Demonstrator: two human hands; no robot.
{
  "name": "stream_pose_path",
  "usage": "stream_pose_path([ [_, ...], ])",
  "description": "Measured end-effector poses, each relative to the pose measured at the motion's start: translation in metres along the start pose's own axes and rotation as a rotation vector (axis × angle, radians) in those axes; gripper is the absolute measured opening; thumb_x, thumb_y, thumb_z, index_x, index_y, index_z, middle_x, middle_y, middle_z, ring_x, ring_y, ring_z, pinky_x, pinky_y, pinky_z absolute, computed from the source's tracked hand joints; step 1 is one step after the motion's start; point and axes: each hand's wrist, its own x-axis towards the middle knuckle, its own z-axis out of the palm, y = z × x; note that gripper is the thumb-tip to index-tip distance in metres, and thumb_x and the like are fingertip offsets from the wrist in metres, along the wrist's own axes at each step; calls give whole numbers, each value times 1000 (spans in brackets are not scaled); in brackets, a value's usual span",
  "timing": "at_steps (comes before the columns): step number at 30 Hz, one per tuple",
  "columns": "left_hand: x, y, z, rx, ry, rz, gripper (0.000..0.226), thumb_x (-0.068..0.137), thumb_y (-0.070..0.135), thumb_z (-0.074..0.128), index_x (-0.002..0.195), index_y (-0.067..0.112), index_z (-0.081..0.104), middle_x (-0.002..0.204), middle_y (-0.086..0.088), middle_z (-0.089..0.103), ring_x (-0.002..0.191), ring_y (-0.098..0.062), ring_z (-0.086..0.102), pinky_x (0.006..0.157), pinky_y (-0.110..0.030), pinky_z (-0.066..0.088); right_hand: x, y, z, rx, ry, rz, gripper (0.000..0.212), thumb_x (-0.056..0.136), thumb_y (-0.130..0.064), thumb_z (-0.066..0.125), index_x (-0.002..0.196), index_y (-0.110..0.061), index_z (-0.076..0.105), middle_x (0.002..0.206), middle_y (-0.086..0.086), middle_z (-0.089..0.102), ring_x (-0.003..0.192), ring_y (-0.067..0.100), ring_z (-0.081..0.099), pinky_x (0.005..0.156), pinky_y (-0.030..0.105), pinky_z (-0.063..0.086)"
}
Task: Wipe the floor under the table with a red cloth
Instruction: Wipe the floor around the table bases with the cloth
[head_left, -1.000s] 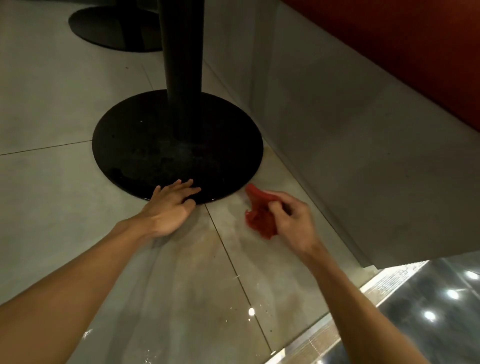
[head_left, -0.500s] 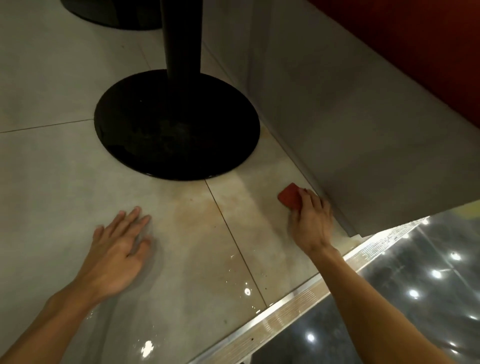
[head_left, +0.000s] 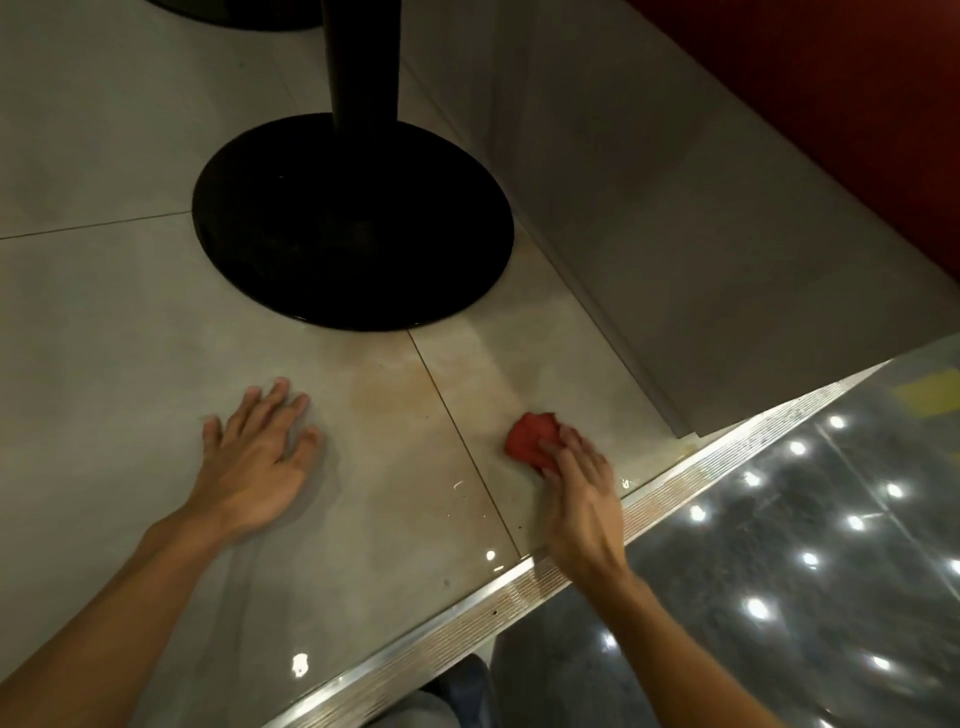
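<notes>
1. Red cloth (head_left: 530, 439) lies bunched on the pale floor tile (head_left: 104, 338), on my side of the black table base (head_left: 353, 223) and to its right, just right of the grout line (head_left: 457, 431).
2. My right hand (head_left: 582, 483) presses it down, fingers laid fairly straight over its near part.
3. My left hand (head_left: 254, 457) rests flat on the tile, on my side of the base and to its left, fingers spread and holding nothing.
4. A ribbed metal strip (head_left: 519, 597) edges the tile just nearer me than the cloth, and a grey wall (head_left: 675, 234) closes off the base's right. Open tile runs between my hands up to the base's rim.
5. Half a second ago the cloth sat against the grey wall. Now it is nearer the grout line and the strip. My left hand has stayed flat.
</notes>
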Motion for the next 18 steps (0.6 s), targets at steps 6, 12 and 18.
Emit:
stream_pose_path([
  [6, 0, -1, 0, 14, 1, 12, 55, 97, 52, 25, 149, 33, 23, 160, 12, 2, 147, -13, -4, 117, -46, -5, -45, -51, 22, 95, -126, -26, 42, 99, -36, 27, 131, -32, 54, 152, -9, 36, 146, 13, 20, 119, 44, 18],
  [12, -1, -1, -4, -1, -29, 9, 54, 98, 49, 26, 150, 34, 21, 160, 13, 0, 147, -11, -6, 118, -46, -5, -42, -83, -2, 396, -261, 55, 26, 101, -26, 41, 121, -34, 56, 129, -18, 55, 121, 6, 50, 105, 34, 41],
  [18, -16, 8, -5, 86, -51, 57, 59, 96, 53, 24, 151, 34, 10, 161, 9, -3, 147, -16, -8, 118, -48, -2, -10, -67, -50, 938, -185, 436, 18, 102, -21, 39, 110, -24, 55, 107, 14, 67, 90, 32, 70, 77, 50, 59],
])
